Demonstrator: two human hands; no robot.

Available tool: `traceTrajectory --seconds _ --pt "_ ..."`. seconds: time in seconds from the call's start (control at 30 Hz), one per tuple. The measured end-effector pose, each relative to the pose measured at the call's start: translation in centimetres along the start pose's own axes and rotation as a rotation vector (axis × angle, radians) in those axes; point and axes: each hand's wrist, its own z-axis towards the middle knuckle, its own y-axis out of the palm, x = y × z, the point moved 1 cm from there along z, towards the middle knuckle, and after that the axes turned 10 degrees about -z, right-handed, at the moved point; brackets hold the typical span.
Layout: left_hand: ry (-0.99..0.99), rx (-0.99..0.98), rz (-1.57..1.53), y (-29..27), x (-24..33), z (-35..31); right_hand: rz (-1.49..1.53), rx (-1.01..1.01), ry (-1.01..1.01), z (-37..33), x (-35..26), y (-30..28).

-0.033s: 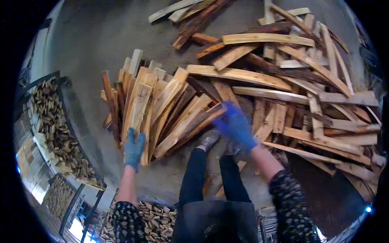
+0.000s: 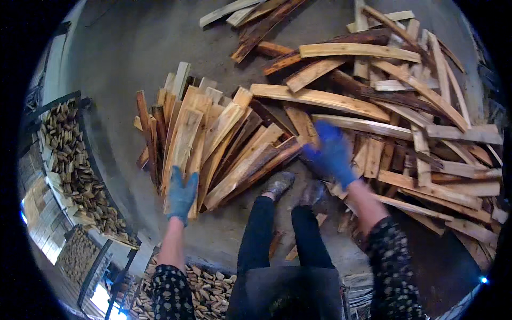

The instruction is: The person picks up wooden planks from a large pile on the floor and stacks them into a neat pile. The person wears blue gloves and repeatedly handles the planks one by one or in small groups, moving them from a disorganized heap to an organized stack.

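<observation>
A blue glove covers my left hand [image 2: 182,194], which lies over the near end of a pale split plank [image 2: 188,130], thumb and fingers apart. That plank lies on top of a fanned stack of split firewood [image 2: 221,128] on the floor. My right hand [image 2: 332,152], also in a blue glove and blurred by motion, hovers between this stack and the loose pile of wood at the right. Its fingers look spread, and no wood shows in them. The near end of a short brown piece [image 2: 300,124] lies just left of it.
A large jumbled pile of split wood [image 2: 394,101] spreads across the right. Several pieces [image 2: 261,26] lie at the far side. Racks of stacked firewood [image 2: 74,165] stand at the left, and more stacked wood [image 2: 208,290] is behind my legs. My shoes [image 2: 280,184] are close to the stack.
My right hand has moved right, away from the near edge of the fanned stack. My left hand stays on the plank; the whole view has shifted slightly.
</observation>
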Motion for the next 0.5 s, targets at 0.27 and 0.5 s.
traceTrajectory --seconds 0.27,0.5 --pt "0.150 0.083 0.517 3.1 1.1 0.7 -0.716 0.050 -0.062 12.6 13.6 -2.0" --pt "0.143 -0.085 0.116 2.4 5.1 -2.0 -0.695 -0.078 0.007 6.5 10.7 -7.4"
